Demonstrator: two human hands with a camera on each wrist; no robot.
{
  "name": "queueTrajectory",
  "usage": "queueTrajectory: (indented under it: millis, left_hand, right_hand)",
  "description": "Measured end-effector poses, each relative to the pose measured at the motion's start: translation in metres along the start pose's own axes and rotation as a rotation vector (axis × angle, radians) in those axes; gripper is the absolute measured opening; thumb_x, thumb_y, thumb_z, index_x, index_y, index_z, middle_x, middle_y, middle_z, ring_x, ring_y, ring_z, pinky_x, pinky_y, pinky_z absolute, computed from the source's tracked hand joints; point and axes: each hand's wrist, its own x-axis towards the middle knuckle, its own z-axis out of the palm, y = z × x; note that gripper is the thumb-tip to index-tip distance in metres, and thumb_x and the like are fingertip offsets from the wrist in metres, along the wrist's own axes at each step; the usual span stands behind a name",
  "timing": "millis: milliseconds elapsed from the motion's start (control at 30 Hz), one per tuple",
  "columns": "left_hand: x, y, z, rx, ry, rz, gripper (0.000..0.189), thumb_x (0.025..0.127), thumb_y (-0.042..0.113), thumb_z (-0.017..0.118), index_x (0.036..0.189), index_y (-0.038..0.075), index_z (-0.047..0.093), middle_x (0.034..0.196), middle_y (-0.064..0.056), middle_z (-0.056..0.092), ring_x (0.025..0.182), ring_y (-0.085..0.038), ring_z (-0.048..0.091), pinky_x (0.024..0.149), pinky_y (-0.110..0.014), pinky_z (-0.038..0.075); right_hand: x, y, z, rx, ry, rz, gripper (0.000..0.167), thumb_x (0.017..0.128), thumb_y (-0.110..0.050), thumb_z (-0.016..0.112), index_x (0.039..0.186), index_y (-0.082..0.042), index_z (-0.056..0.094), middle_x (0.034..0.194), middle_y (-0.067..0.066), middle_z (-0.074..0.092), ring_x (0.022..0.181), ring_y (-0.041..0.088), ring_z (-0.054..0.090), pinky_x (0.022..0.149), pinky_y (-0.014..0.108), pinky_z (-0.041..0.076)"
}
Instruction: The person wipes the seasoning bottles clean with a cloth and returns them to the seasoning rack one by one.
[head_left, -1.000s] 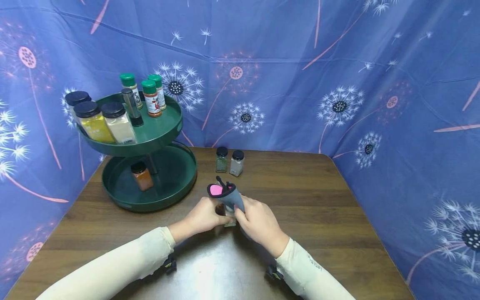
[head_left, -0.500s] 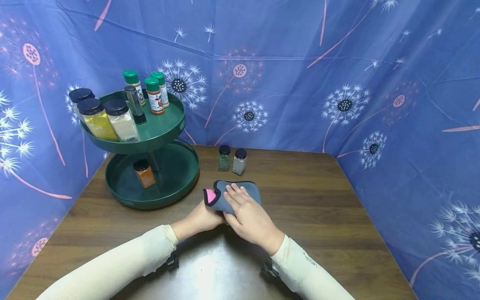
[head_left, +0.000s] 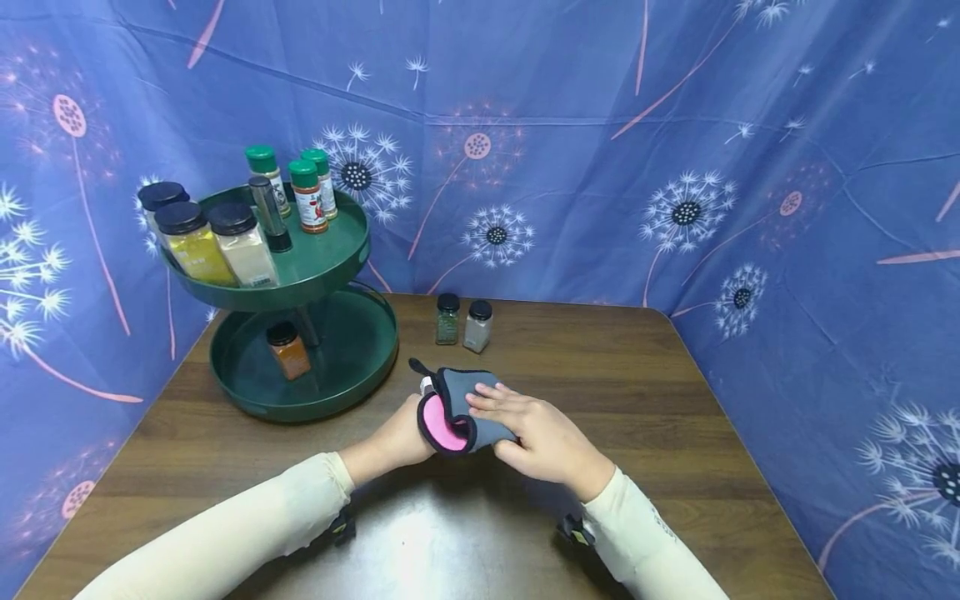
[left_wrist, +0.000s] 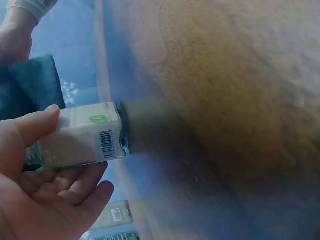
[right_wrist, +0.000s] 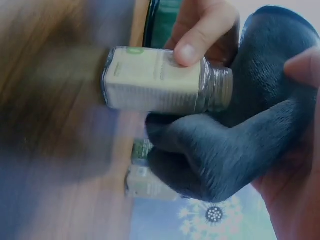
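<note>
My left hand (head_left: pixel 401 435) grips a square glass spice jar (left_wrist: pixel 82 140) with a pale label, thumb on one side and fingers on the other. The jar is hidden under the mitt in the head view; the right wrist view shows its body and ribbed glass neck (right_wrist: pixel 218 90). A grey oven mitt (head_left: pixel 468 392) with pink lining and black edging is bunched over the top end of the jar. My right hand (head_left: pixel 543 433) holds the mitt, fingers laid across its upper face and thumb at its lower edge.
Two black-capped spice jars, one green (head_left: pixel 447 320) and one greyish (head_left: pixel 477 327), stand at the table's back edge. On the left is a two-tier green rack (head_left: pixel 360 267); several spice bottles stand on top and an orange jar (head_left: pixel 288 350) below. A patterned blue curtain (head_left: pixel 570 208) hangs behind.
The mitt, first upright and then lying flat over the jar, now turns its pink opening toward the front. My right hand has shifted right and turned with it. My left hand stays nearly in place.
</note>
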Motion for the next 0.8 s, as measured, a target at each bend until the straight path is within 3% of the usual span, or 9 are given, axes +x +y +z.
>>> queueTrajectory:
  millis: [100,300,500,667,800]
  left_hand:
    - [0.002,0.002,0.0,0.007,-0.01,-0.014,0.043,0.082,0.02,0.087,0.118,0.004,0.07,0.114,-0.011,0.075,0.106,-0.025,0.072,0.094,-0.042,0.056]
    - [0.005,0.0,0.0,-0.151,-0.007,-0.065,0.066,0.074,0.018,0.093,0.131,0.008,0.063,0.129,-0.008,0.069,0.12,-0.024,0.066,0.104,-0.046,0.051]
    - [0.005,-0.004,0.0,-0.149,-0.018,-0.04,0.06,0.076,0.019,0.091,0.129,0.01,0.064,0.123,-0.002,0.071,0.114,-0.016,0.066,0.101,-0.04,0.052]
    - [0.002,-0.002,-0.002,-0.054,-0.028,-0.008,0.06,0.079,0.02,0.09,0.13,0.005,0.063,0.125,-0.009,0.071,0.116,-0.023,0.067,0.102,-0.044,0.052]
    - [0.001,-0.001,-0.001,-0.018,-0.003,0.066,0.053,0.083,0.012,0.085,0.129,0.001,0.063,0.125,-0.014,0.07,0.115,-0.027,0.068,0.101,-0.046,0.052]
  right_hand:
    - [0.002,-0.004,0.003,-0.022,0.042,0.088,0.051,0.087,-0.017,0.059,0.138,-0.013,0.065,0.145,-0.003,0.061,0.137,0.017,0.054,0.108,0.041,0.047]
    - [0.015,-0.018,0.015,-0.099,0.082,0.197,0.047,0.091,-0.024,0.061,0.136,-0.01,0.066,0.142,0.004,0.063,0.132,0.015,0.059,0.104,0.039,0.051]
    - [0.023,-0.03,0.019,-0.146,0.038,0.182,0.046,0.096,-0.027,0.057,0.136,-0.006,0.065,0.145,0.007,0.06,0.139,0.021,0.052,0.112,0.038,0.043]
    - [0.019,-0.027,0.017,-0.09,0.025,0.164,0.047,0.093,-0.026,0.061,0.137,-0.01,0.066,0.148,0.002,0.057,0.144,0.018,0.046,0.117,0.036,0.037]
    - [0.013,-0.021,0.012,-0.063,-0.012,0.115,0.047,0.091,-0.025,0.06,0.135,-0.013,0.068,0.147,-0.004,0.057,0.144,0.016,0.045,0.118,0.037,0.036]
